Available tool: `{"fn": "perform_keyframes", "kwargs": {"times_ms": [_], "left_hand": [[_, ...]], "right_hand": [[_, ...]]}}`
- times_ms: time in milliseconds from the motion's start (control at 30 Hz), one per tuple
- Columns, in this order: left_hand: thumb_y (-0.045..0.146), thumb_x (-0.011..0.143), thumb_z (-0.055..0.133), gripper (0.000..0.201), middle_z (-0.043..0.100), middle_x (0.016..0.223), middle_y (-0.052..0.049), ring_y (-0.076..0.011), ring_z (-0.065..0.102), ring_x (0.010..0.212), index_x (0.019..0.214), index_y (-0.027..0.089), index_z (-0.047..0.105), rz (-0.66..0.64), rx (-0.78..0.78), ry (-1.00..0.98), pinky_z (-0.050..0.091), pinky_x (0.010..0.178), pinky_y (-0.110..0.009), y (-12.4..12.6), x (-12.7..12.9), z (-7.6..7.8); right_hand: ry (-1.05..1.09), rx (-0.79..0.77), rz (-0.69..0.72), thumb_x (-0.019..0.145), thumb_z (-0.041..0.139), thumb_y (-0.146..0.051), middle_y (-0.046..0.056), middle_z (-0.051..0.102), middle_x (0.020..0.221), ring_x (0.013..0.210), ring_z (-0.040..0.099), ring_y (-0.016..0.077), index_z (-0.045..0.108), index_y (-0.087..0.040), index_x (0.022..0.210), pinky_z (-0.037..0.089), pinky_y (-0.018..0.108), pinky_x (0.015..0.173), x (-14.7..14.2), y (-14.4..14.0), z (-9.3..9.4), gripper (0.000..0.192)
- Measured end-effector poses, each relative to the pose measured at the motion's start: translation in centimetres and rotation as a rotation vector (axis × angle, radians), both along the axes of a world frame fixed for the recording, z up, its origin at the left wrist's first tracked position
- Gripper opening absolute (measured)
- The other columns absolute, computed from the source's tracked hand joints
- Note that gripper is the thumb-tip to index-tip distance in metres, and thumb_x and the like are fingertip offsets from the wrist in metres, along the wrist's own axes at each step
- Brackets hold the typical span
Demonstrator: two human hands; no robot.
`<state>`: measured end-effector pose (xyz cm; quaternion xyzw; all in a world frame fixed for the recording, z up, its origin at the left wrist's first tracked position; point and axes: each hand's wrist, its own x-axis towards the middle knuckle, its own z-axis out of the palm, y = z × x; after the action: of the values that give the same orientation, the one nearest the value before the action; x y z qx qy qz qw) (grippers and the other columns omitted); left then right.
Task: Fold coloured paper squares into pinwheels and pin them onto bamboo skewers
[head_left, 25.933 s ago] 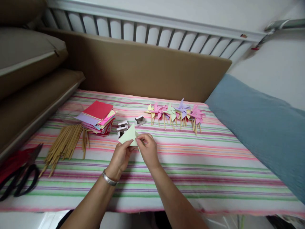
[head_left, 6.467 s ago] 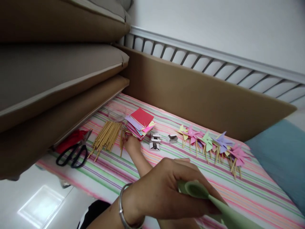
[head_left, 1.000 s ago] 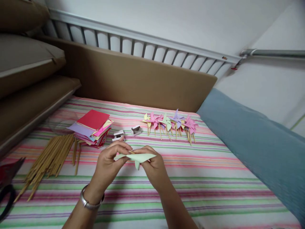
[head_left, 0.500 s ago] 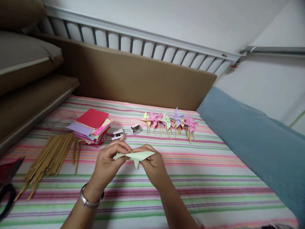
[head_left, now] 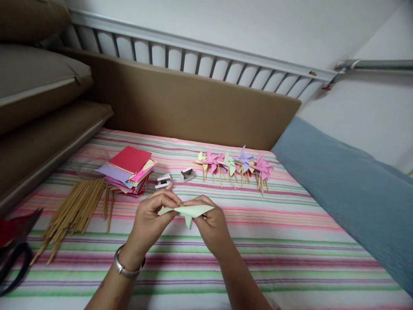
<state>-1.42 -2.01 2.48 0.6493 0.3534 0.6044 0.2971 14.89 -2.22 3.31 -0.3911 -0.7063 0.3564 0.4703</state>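
Both hands hold a pale green paper pinwheel (head_left: 195,210) above the striped cloth, its blades curled and seen edge-on. The fingers of my left hand (head_left: 154,215) pinch it near its centre, where the tip of a wooden stick (head_left: 180,204) shows. My right hand (head_left: 208,221) grips its right side, thumb below and fingers behind the paper. Most of the stick is hidden by the hands. Just beyond my left fingertips sits a small open white box (head_left: 163,181), with a second small box (head_left: 187,175) to its right.
Finished pinwheels (head_left: 229,163) on sticks lie at the back right. A stack of coloured paper squares (head_left: 129,160) and a pile of wooden sticks (head_left: 72,209) are on the left. Scissors (head_left: 19,258) lie at the left edge. A brown board (head_left: 193,107) stands behind.
The view has shifted slightly, so everything appears a little further right. Both hands keep nearly the same grip on the green pinwheel.
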Motion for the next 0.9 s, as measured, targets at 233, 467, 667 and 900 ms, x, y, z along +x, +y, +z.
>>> {"fn": "perform_keyframes", "kwargs": {"times_ms": [233, 467, 667, 900], "left_hand": [[0.015, 0.070, 0.068, 0.007, 0.068, 0.074, -0.002, -0.0158, 0.063, 0.074, 0.068, 0.020, 0.064, -0.005, -0.024, -0.016, 0.038, 0.099, -0.049, -0.1, 0.1, -0.1], [0.020, 0.063, 0.074, 0.011, 0.067, 0.071, -0.002, -0.0163, 0.062, 0.072, 0.066, 0.017, 0.063, 0.082, -0.330, -0.289, 0.050, 0.073, -0.033, 1.1, -0.4, -1.3], [0.018, 0.053, 0.079, 0.033, 0.069, 0.071, 0.000, -0.0134, 0.062, 0.064, 0.082, 0.015, 0.065, 0.068, -0.611, -0.593, 0.048, 0.061, -0.025, 2.1, -1.5, -1.9], [0.018, 0.051, 0.080, 0.038, 0.069, 0.073, -0.002, -0.0140, 0.062, 0.065, 0.086, 0.013, 0.066, 0.041, -0.685, -0.638, 0.047, 0.062, -0.025, 2.3, -1.5, -2.6]], "right_hand": [[-0.007, -0.006, 0.006, 0.081, 0.052, -0.014, 0.003, 0.059, 0.081, 0.070, 0.058, 0.0138, 0.069, -0.023, 0.096, 0.047, 0.024, 0.064, -0.1, 0.0, -0.2, 0.024], [-0.195, -0.080, -0.011, 0.081, 0.051, -0.014, 0.002, 0.061, 0.079, 0.074, 0.057, 0.0146, 0.069, -0.022, 0.090, 0.044, 0.025, 0.067, 1.3, 0.9, -0.1, 0.022], [-0.315, -0.190, -0.026, 0.079, 0.056, -0.022, 0.002, 0.063, 0.076, 0.068, 0.057, 0.0152, 0.070, -0.023, 0.084, 0.042, 0.026, 0.061, 2.3, 1.7, -2.2, 0.015], [-0.270, -0.250, -0.018, 0.075, 0.059, -0.024, 0.002, 0.065, 0.073, 0.063, 0.055, 0.0144, 0.070, -0.020, 0.076, 0.042, 0.025, 0.057, 1.6, 1.6, -3.1, 0.012]]}}
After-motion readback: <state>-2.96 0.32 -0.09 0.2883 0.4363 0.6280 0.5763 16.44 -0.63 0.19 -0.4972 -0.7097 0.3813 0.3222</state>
